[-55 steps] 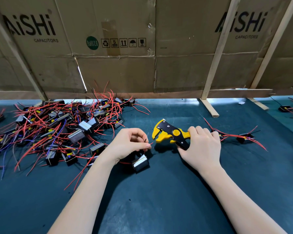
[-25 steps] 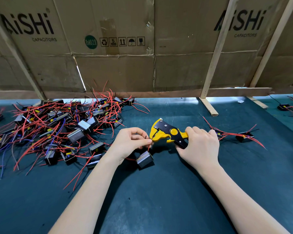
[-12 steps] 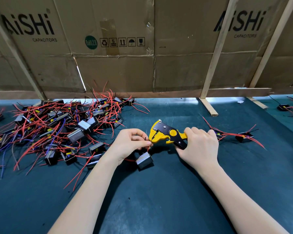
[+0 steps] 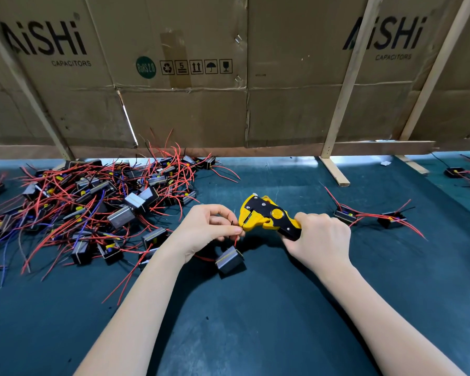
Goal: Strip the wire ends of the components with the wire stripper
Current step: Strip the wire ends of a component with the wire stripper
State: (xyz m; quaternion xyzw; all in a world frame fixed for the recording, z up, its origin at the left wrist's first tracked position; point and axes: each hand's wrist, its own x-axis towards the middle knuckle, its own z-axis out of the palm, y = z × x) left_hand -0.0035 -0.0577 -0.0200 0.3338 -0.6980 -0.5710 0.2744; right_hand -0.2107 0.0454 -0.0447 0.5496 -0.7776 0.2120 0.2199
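Two bare forearms reach in from the lower edge and converge toward the middle. The left hand [image 4: 206, 230] is turned palm inward, fingers curled, thumb and fingertips pinched together at its right side. The right hand [image 4: 319, 238] shows its back to the camera, fingers wrapped into a closed fist, knuckles toward the left hand. The two hands sit close together, not touching.
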